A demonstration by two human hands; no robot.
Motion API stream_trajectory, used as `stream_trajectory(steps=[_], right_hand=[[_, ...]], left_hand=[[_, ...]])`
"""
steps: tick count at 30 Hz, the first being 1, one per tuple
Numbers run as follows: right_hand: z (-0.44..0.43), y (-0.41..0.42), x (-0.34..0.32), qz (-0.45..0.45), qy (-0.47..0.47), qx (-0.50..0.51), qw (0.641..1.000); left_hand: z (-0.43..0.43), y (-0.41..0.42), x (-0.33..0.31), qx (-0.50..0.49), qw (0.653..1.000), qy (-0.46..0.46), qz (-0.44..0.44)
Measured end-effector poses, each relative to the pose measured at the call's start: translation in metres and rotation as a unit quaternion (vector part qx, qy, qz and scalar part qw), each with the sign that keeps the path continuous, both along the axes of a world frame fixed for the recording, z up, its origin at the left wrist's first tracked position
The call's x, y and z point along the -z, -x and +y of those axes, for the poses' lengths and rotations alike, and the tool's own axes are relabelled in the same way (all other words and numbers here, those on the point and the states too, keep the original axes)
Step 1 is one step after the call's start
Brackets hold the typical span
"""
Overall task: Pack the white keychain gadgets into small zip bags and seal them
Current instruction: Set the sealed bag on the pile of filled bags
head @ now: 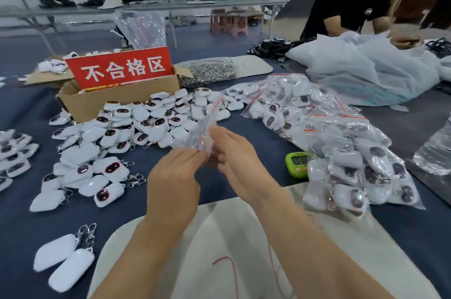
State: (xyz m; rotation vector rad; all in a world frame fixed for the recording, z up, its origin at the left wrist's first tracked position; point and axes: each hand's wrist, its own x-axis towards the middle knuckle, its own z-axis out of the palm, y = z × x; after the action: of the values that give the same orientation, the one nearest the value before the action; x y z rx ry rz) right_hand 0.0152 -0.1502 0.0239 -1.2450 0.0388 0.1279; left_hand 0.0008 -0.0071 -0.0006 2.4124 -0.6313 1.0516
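A small clear zip bag (200, 128) with a red seal strip is held up over the dark table between both hands. My left hand (175, 181) pinches its lower edge from the left. My right hand (234, 154) pinches it from the right. The bag looks blurred, and I cannot tell if anything is inside. A heap of loose white keychain gadgets (136, 125) with dark oval faces and metal clasps lies behind and left of my hands. Bagged gadgets (341, 152) are piled to the right.
A cardboard box (117, 96) with a red sign stands at the back left. A green timer (296, 160) sits right of my hands, a water bottle (436, 152) at the far right. Another person (361, 1) handles big plastic bags (371, 69) across the table. A beige cloth (219, 250) lies near me.
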Motion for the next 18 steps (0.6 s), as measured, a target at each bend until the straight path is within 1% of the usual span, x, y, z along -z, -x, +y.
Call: stream_trajectory(steps=[2, 4, 5, 6, 7, 8, 9, 10, 11, 12, 13, 15, 18], right_hand=[[0.005, -0.003, 0.012, 0.006, 0.011, 0.010, 1.000], [0.007, -0.007, 0.024, 0.018, 0.029, 0.041, 0.999], [0.007, -0.009, 0.029, 0.022, 0.037, 0.056, 0.997], [0.006, -0.011, 0.031, 0.020, 0.051, 0.068, 0.996], [0.005, -0.014, 0.033, 0.015, 0.069, 0.080, 0.994], [0.004, -0.016, 0.034, 0.008, 0.087, 0.092, 0.992], [0.003, -0.017, 0.035, -0.001, 0.100, 0.102, 0.990], [0.003, -0.018, 0.036, -0.013, 0.118, 0.107, 0.987], [0.003, -0.018, 0.038, -0.027, 0.146, 0.107, 0.983], [0.004, -0.018, 0.040, -0.040, 0.183, 0.103, 0.977], [0.005, -0.017, 0.042, -0.050, 0.219, 0.097, 0.970], [0.006, -0.016, 0.043, -0.063, 0.259, 0.085, 0.960], [0.004, -0.013, 0.039, -0.076, 0.265, 0.069, 0.959]], left_hand=[[0.010, 0.000, 0.004, -0.029, 0.998, -0.040, 0.031], [0.016, 0.001, 0.006, -0.048, 0.993, -0.062, 0.087], [0.015, 0.003, 0.006, -0.043, 0.989, -0.061, 0.126], [0.014, 0.003, 0.007, -0.029, 0.986, -0.036, 0.163], [0.013, 0.003, 0.007, -0.008, 0.976, 0.017, 0.215], [0.012, 0.002, 0.008, 0.016, 0.959, 0.088, 0.269], [0.012, 0.000, 0.006, 0.050, 0.929, 0.179, 0.321], [0.012, -0.001, 0.005, 0.089, 0.890, 0.275, 0.353], [0.012, -0.002, 0.004, 0.112, 0.857, 0.350, 0.362], [0.012, -0.003, 0.003, 0.114, 0.841, 0.396, 0.351], [0.010, -0.003, 0.002, 0.101, 0.846, 0.408, 0.329], [0.009, -0.004, 0.003, 0.066, 0.866, 0.394, 0.302], [0.011, -0.005, 0.007, 0.035, 0.870, 0.375, 0.319]])
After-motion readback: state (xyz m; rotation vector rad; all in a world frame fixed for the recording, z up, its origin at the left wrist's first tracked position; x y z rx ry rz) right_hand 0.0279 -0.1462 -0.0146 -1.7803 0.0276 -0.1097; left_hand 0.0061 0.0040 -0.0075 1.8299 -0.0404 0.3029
